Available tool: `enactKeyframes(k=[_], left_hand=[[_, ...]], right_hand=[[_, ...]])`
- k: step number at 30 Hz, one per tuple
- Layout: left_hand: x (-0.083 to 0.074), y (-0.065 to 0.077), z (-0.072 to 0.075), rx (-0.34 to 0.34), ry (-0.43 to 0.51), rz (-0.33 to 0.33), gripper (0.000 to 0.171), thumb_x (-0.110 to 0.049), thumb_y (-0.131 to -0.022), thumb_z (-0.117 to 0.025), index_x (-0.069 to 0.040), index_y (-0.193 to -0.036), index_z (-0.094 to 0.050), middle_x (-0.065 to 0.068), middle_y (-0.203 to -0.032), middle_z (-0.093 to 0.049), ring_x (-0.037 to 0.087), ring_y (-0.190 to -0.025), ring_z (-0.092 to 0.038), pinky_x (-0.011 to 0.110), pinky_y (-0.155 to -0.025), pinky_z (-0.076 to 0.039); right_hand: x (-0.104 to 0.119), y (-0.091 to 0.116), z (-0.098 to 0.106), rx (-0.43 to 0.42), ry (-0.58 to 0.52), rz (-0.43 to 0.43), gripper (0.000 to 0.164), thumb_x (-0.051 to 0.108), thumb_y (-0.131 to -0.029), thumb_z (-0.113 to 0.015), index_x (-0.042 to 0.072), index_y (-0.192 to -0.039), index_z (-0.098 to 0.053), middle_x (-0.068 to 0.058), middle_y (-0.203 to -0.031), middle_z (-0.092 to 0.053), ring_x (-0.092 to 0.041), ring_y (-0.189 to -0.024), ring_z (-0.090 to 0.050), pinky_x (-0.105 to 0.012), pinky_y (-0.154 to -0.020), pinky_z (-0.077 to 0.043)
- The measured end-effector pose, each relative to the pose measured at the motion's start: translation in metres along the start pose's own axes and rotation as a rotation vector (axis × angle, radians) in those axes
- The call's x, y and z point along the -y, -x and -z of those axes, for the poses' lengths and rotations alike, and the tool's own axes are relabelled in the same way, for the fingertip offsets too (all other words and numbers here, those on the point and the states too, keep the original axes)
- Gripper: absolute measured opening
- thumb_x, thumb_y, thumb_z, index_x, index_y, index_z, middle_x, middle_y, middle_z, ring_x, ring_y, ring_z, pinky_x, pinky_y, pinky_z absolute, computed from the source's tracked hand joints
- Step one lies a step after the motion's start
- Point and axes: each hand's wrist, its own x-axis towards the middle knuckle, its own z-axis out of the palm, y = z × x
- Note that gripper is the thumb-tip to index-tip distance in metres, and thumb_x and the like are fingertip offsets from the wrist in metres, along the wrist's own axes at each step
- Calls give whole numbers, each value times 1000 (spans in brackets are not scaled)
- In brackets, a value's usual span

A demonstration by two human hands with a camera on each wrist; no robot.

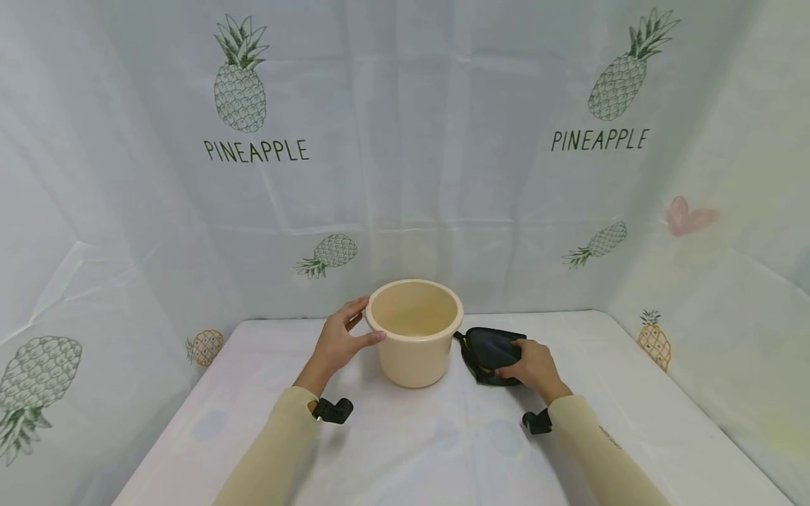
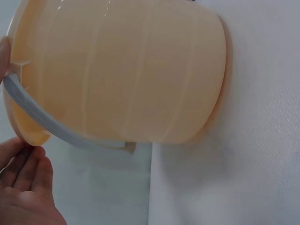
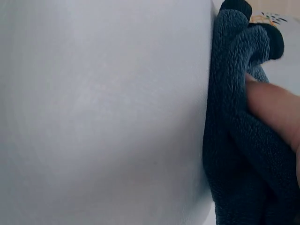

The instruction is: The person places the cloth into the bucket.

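Note:
A cream plastic bucket stands upright on the white-covered table. My left hand holds it at the left of its rim, thumb on the near side and fingers farther back. The left wrist view shows the bucket's grey handle hanging down along the outside, with fingertips against the rim. To the right of the bucket lies a dark fleecy cloth item with black edging; its exact kind is unclear. My right hand grips its right side, the thumb sunk into the navy pile.
A pale sheet printed with pineapples hangs behind the table and along both sides. The white table cover stretches toward me, its back edge just behind the bucket. Both wrists carry a small black camera.

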Motion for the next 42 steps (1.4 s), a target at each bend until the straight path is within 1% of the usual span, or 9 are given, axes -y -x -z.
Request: enactKeyframes(k=[6, 8, 12, 18, 24, 29, 34, 38, 42], left_hand=[[-1, 2, 0, -16, 29, 4, 83, -8, -86, -89, 3, -156, -46, 20, -165, -38, 38, -153, -35, 47, -125, -36], [-1, 3, -1, -25, 38, -1, 82, -9, -85, -90, 1, -155, -48, 18, -165, -39, 36, -153, -36, 45, -125, -37], [-2, 4, -3, -30, 77, -5, 82, -7, -85, -89, 2, -155, -48, 17, -165, -39, 35, -154, -33, 44, -126, -35], [-5, 4, -3, -32, 80, -6, 80, -5, -85, -88, 2, -154, -49, 18, -164, -40, 34, -154, -34, 43, -126, -35], [-4, 4, -2, -41, 93, -9, 79, -5, -84, -89, 1, -153, -51, 19, -163, -42, 35, -153, -35, 45, -126, -34], [-4, 5, -3, -38, 73, 1, 81, -8, -83, -91, 1, -153, -52, 18, -163, -42, 35, -153, -37, 45, -126, -36], [-2, 5, -3, -48, 53, 17, 83, -12, -83, -92, -1, -154, -51, 16, -164, -42, 33, -153, -36, 44, -125, -35], [-2, 4, -3, -42, 47, 15, 83, -12, -84, -91, 0, -155, -50, 17, -164, -41, 34, -153, -36, 44, -126, -35], [-3, 4, -2, -38, 54, 14, 82, -9, -84, -90, 1, -155, -49, 18, -165, -40, 35, -153, -36, 45, -126, -35]], right_hand=[[1, 0, -3, -44, -12, -10, 68, 19, -79, -91, -14, -131, -63, -38, -130, -62, -55, -120, -59, -64, -102, -53], [2, 0, -3, -59, -21, -29, 64, 17, -79, -90, -13, -130, -64, -38, -129, -63, -55, -118, -60, -64, -100, -55], [2, 1, -2, -78, -47, -56, 58, 13, -80, -88, -11, -129, -67, -37, -129, -64, -54, -117, -61, -64, -98, -55], [5, 2, 3, -93, -88, -79, 57, 13, -81, -88, -10, -129, -68, -38, -130, -62, -55, -117, -60, -64, -99, -55], [8, 2, 10, -115, -135, -81, 58, 15, -82, -88, -13, -128, -67, -38, -129, -63, -55, -116, -61, -62, -98, -56], [12, 0, 21, -155, -153, -85, 60, 18, -83, -88, -14, -129, -66, -39, -129, -63, -55, -116, -60, -63, -98, -55], [20, -4, 36, -184, -149, -60, 62, 23, -84, -87, -13, -129, -66, -38, -128, -64, -55, -114, -60, -63, -96, -55], [31, -5, 53, -197, -153, -40, 62, 24, -85, -86, -14, -129, -66, -38, -128, -64, -56, -114, -60, -63, -95, -56], [45, -6, 71, -203, -170, -37, 62, 25, -87, -85, -14, -131, -65, -39, -130, -62, -56, -116, -59, -62, -94, -57]])
